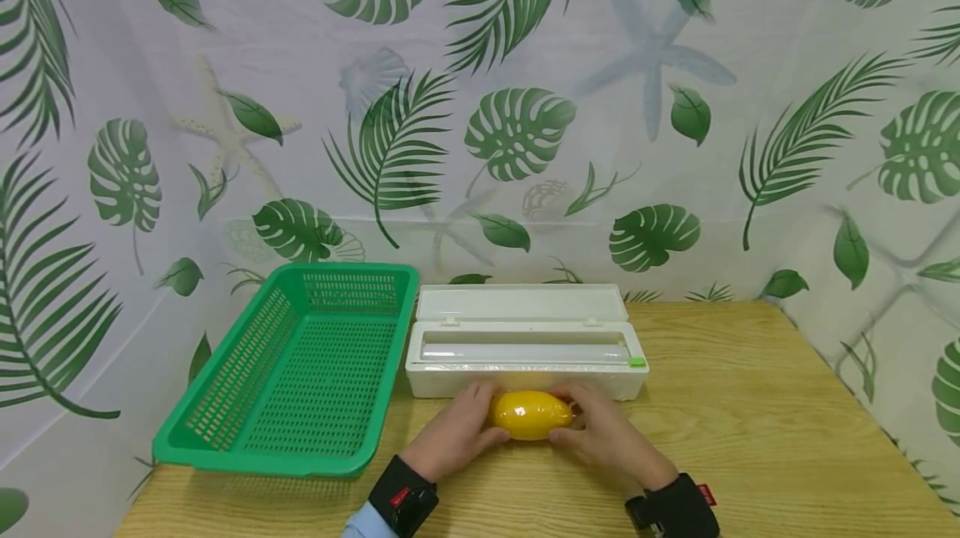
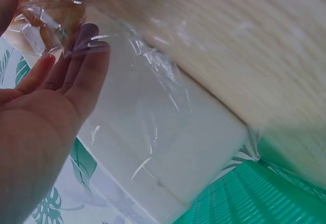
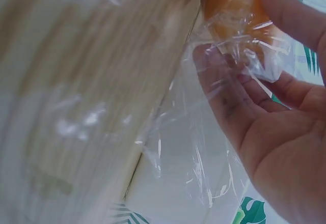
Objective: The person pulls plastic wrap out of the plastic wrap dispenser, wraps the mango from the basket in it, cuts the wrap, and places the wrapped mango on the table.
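Yellow, oblong fruit (image 1: pixel 531 415) in crinkled clear film (image 3: pixel 272 72), just on the near side of the open white box (image 1: pixel 448 384). Left hand (image 1: pixel 459 431) and right hand (image 1: pixel 600 431) grip it — one at each end, thumbs opposing fingers. Judged from here: firm and fairly light, slick where the film lies smooth — best held by both ends, gently, since thin film may tear.

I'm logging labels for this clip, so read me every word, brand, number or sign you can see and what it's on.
Nothing is readable.
Left wristband: red tag, too small to read.
Right wristband: red tag, too small to read.
Basket, box, yellow object: no lettering seen.
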The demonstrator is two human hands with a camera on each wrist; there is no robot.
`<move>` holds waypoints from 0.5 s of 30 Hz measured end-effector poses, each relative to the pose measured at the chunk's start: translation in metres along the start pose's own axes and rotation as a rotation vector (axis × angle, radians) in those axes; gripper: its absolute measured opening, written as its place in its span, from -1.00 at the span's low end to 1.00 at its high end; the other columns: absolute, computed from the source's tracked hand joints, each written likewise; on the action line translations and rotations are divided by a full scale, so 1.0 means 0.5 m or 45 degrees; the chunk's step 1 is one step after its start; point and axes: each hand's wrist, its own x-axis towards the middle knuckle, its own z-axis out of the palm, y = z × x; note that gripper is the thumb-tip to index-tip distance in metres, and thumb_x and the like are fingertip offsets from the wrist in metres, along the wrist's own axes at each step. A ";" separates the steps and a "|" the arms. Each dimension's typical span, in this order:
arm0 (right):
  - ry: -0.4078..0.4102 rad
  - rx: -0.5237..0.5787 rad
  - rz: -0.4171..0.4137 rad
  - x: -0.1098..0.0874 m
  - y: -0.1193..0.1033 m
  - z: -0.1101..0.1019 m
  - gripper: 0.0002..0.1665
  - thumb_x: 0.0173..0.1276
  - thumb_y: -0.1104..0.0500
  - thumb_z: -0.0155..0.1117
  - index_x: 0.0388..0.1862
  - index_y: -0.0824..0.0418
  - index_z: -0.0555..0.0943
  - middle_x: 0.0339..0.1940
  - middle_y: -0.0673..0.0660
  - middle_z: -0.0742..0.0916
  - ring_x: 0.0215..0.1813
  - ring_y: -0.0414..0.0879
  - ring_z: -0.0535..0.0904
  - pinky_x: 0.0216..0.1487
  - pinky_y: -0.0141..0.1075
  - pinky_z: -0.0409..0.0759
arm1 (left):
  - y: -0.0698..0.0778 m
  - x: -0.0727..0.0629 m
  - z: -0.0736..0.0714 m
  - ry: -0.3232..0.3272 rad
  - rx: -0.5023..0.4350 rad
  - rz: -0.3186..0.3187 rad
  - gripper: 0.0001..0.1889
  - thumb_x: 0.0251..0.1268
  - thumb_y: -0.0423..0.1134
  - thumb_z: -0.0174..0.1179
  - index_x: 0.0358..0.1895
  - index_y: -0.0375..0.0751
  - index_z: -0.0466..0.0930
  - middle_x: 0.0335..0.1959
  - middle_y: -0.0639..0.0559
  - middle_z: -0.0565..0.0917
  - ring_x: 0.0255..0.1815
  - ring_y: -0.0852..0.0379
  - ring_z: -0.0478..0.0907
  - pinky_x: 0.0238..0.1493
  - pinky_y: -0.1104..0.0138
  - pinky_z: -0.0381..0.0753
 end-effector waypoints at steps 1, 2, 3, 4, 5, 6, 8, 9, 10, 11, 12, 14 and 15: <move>0.015 -0.003 0.016 0.001 0.000 0.001 -0.40 0.23 0.22 0.47 0.22 0.28 0.50 0.10 0.17 0.60 0.06 -0.03 0.52 0.06 -0.11 0.60 | -0.001 0.001 0.001 0.004 -0.006 0.004 -0.48 0.34 -0.08 0.29 0.24 -0.22 0.36 0.12 -0.06 0.50 0.08 0.17 0.47 0.18 0.28 0.52; 0.028 -0.009 0.030 0.002 -0.001 0.002 -0.41 0.21 0.23 0.48 0.20 0.27 0.51 0.07 0.15 0.62 0.03 -0.05 0.53 0.04 -0.12 0.60 | -0.002 0.001 0.002 0.006 -0.013 0.006 -0.49 0.35 -0.08 0.27 0.23 -0.21 0.35 0.11 -0.06 0.50 0.07 0.18 0.46 0.18 0.29 0.52; 0.042 -0.014 0.046 0.003 -0.001 0.003 -0.42 0.20 0.24 0.49 0.18 0.27 0.52 0.03 0.12 0.64 0.00 -0.08 0.55 0.01 -0.15 0.61 | -0.002 0.001 0.002 0.005 -0.019 0.003 -0.50 0.36 -0.07 0.26 0.24 -0.21 0.35 0.11 -0.05 0.49 0.07 0.18 0.46 0.18 0.28 0.52; 0.052 -0.015 0.064 0.004 -0.002 0.003 -0.44 0.19 0.24 0.49 0.17 0.26 0.53 0.00 0.10 0.66 -0.04 -0.10 0.55 -0.01 -0.17 0.61 | -0.002 0.001 0.003 0.004 -0.024 -0.004 -0.50 0.37 -0.07 0.24 0.24 -0.20 0.35 0.12 -0.05 0.49 0.07 0.19 0.46 0.19 0.28 0.52; 0.063 -0.017 0.077 0.004 -0.003 0.002 -0.45 0.19 0.23 0.50 0.16 0.25 0.55 -0.02 0.08 0.67 -0.06 -0.12 0.55 -0.04 -0.20 0.60 | -0.002 0.002 0.003 0.003 -0.033 -0.010 -0.50 0.38 -0.06 0.22 0.25 -0.19 0.34 0.13 -0.05 0.49 0.08 0.19 0.45 0.19 0.28 0.52; 0.072 -0.020 0.083 0.005 -0.004 0.002 -0.48 0.19 0.22 0.50 0.14 0.24 0.57 -0.03 0.06 0.68 -0.08 -0.14 0.54 -0.05 -0.23 0.59 | -0.002 0.002 0.003 0.002 -0.043 -0.016 -0.50 0.40 -0.05 0.20 0.28 -0.19 0.34 0.15 -0.05 0.48 0.09 0.19 0.45 0.21 0.27 0.51; 0.086 -0.032 0.057 0.005 -0.003 0.001 -0.53 0.21 0.20 0.48 0.10 0.22 0.61 -0.03 0.04 0.70 -0.09 -0.16 0.53 -0.08 -0.28 0.56 | -0.002 0.003 0.004 0.000 -0.063 -0.033 -0.48 0.44 -0.05 0.15 0.33 -0.19 0.31 0.19 -0.07 0.47 0.12 0.17 0.45 0.24 0.24 0.50; 0.092 -0.032 0.038 0.004 -0.003 0.000 -0.54 0.22 0.18 0.47 0.10 0.22 0.62 -0.03 0.05 0.71 -0.10 -0.16 0.54 -0.09 -0.29 0.55 | -0.001 0.003 0.003 -0.001 -0.075 -0.039 -0.47 0.45 -0.05 0.13 0.35 -0.20 0.30 0.20 -0.09 0.47 0.14 0.15 0.45 0.25 0.23 0.50; 0.097 -0.030 0.016 0.003 -0.003 -0.002 -0.55 0.23 0.17 0.46 0.10 0.23 0.62 -0.02 0.06 0.72 -0.09 -0.15 0.54 -0.08 -0.30 0.55 | -0.002 0.004 0.003 0.000 -0.087 -0.042 -0.47 0.47 -0.05 0.12 0.37 -0.21 0.29 0.22 -0.10 0.46 0.16 0.13 0.45 0.26 0.22 0.49; 0.103 -0.022 -0.010 0.002 -0.002 -0.003 -0.55 0.24 0.16 0.45 0.10 0.25 0.63 -0.02 0.08 0.72 -0.09 -0.15 0.55 -0.09 -0.31 0.55 | -0.002 0.004 0.004 0.002 -0.097 -0.044 -0.47 0.48 -0.06 0.10 0.38 -0.22 0.28 0.23 -0.12 0.46 0.18 0.11 0.45 0.27 0.21 0.49; 0.104 -0.012 -0.032 0.001 -0.002 -0.003 -0.55 0.26 0.15 0.43 0.11 0.26 0.63 -0.01 0.09 0.72 -0.09 -0.16 0.56 -0.09 -0.32 0.56 | -0.002 0.004 0.004 0.007 -0.107 -0.046 -0.46 0.49 -0.06 0.09 0.39 -0.23 0.28 0.24 -0.14 0.46 0.19 0.09 0.46 0.27 0.19 0.48; 0.105 0.011 -0.066 0.001 0.000 -0.005 -0.55 0.28 0.14 0.40 0.11 0.29 0.63 -0.03 0.11 0.73 -0.12 -0.17 0.57 -0.12 -0.35 0.57 | -0.001 0.005 0.005 0.023 -0.134 -0.049 -0.46 0.49 -0.07 0.09 0.39 -0.28 0.27 0.26 -0.18 0.47 0.21 0.05 0.47 0.28 0.17 0.48; 0.106 0.031 -0.075 0.001 0.000 -0.006 -0.55 0.29 0.14 0.39 0.11 0.32 0.63 -0.04 0.13 0.74 -0.14 -0.18 0.58 -0.14 -0.36 0.58 | -0.001 0.006 0.005 0.037 -0.155 -0.050 -0.45 0.48 -0.08 0.10 0.38 -0.30 0.27 0.24 -0.20 0.49 0.20 0.05 0.48 0.26 0.17 0.50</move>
